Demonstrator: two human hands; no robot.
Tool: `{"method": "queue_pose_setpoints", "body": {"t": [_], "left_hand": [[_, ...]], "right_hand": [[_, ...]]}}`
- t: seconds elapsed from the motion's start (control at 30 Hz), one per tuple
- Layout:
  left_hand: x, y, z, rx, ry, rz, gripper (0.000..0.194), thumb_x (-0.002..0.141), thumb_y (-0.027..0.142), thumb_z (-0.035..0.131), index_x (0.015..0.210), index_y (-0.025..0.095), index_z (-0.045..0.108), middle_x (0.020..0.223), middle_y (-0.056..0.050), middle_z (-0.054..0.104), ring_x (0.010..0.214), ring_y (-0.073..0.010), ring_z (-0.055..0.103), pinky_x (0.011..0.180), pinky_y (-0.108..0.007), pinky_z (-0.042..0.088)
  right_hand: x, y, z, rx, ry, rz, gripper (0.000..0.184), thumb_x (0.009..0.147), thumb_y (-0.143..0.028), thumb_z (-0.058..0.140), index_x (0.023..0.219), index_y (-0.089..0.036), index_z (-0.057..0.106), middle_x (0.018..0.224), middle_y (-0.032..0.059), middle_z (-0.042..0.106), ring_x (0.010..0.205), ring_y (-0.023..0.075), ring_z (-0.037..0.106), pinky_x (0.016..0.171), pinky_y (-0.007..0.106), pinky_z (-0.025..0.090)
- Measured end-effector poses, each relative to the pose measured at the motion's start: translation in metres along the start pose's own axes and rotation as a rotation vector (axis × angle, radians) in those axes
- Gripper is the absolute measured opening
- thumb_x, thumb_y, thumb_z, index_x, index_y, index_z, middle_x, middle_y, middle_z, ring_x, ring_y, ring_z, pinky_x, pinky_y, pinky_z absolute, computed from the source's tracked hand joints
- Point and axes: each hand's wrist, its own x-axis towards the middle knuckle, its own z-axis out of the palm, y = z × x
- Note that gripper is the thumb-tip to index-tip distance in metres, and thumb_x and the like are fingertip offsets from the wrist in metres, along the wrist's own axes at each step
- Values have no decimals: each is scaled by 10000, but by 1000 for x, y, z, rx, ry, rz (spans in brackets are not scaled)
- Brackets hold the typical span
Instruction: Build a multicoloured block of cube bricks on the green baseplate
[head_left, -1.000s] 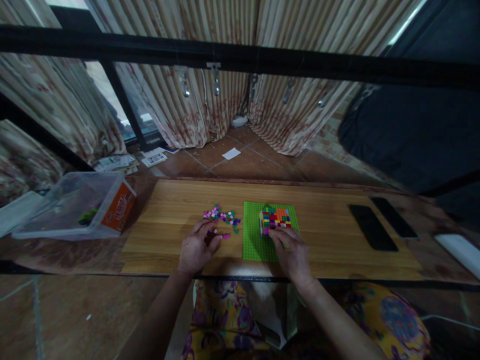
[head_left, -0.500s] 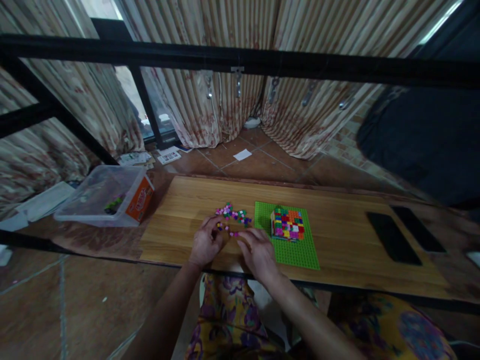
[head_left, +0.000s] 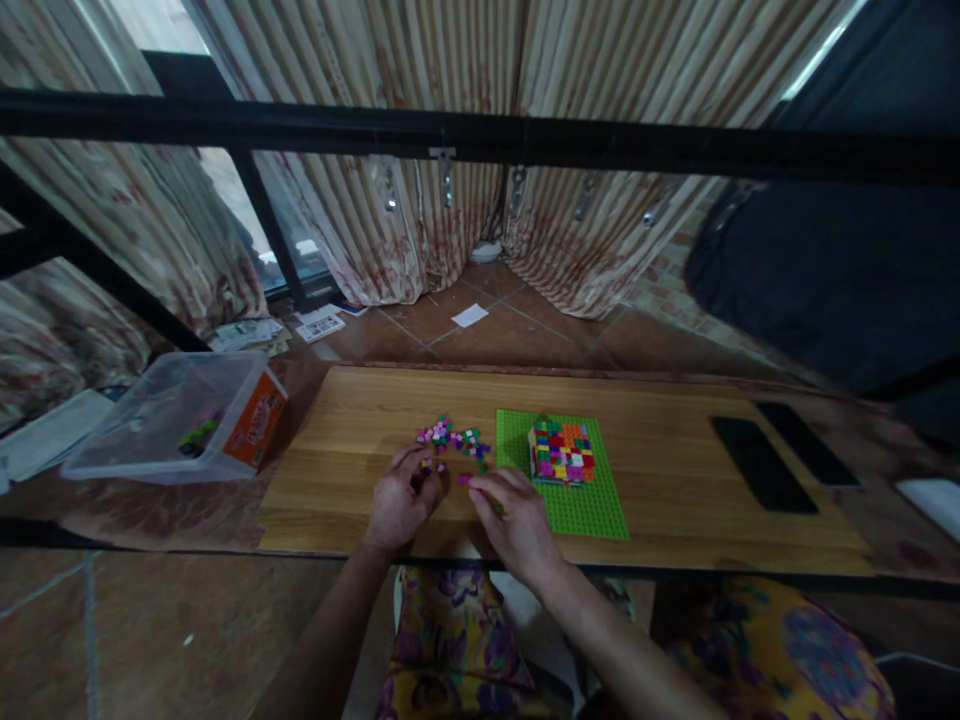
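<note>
My left hand (head_left: 405, 497) rests on the wooden table with fingers bent and thumb apart, beside a small yellow-and-dark brick (head_left: 426, 466). A single pink brick (head_left: 441, 468) lies just right of its fingertips. My right hand (head_left: 514, 515) has thumb and forefinger closed at a magenta brick (head_left: 464, 480), partly hidden by the fingertips. Beyond both hands lies a loose pile of tiny pink, purple, green and white bricks (head_left: 440, 432). Right of my right hand, a block built of multicoloured bricks (head_left: 562, 452) stands on a green studded baseplate (head_left: 592, 515).
A clear plastic box (head_left: 157, 420) with an orange label and some bricks inside stands left of the wooden tabletop (head_left: 315, 480). Two dark flat slabs (head_left: 761, 465) lie at the right. A black metal bar (head_left: 480, 135) crosses in front of the curtains.
The view has shifted, so the scene sits further left and slightly lower. The magenta brick has moved a little right, away from the single pink brick, along with my right fingertips.
</note>
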Motion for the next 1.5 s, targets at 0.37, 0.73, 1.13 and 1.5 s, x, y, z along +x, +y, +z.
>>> {"method": "queue_pose_setpoints", "body": {"t": [0.37, 0.73, 1.13, 1.5], "left_hand": [[2, -3, 1, 46, 3, -16, 239, 823, 314, 553, 1027, 221, 634, 1140, -69, 619, 937, -181, 634, 852, -322, 532], [3, -3, 1, 51, 17, 19, 235, 816, 308, 548, 1006, 203, 641, 1110, -76, 628, 1006, -200, 624, 887, -326, 523], [1, -4, 2, 45, 11, 10, 227, 829, 303, 560, 1020, 216, 649, 1128, -59, 621, 942, -170, 635, 835, -286, 536], [-1, -6, 5, 69, 18, -7, 227, 840, 302, 571, 1042, 224, 639, 1152, -51, 615, 901, -153, 637, 822, -277, 534]], "right_hand": [[-25, 44, -79, 19, 259, 345, 220, 893, -376, 561, 935, -236, 725, 927, 47, 738, 849, 208, 685, 792, 348, 531], [-11, 64, -69, -166, 343, 243, 189, 851, -409, 631, 813, -283, 766, 1046, 75, 619, 1010, 244, 539, 866, 421, 433], [-9, 74, -65, -185, 361, 231, 175, 836, -404, 656, 795, -267, 756, 1048, 72, 621, 1003, 236, 538, 850, 411, 426], [-21, 56, -64, -723, 271, -41, 184, 879, -191, 596, 975, -265, 734, 1142, 74, 642, 1026, 260, 502, 841, 401, 381]]}}
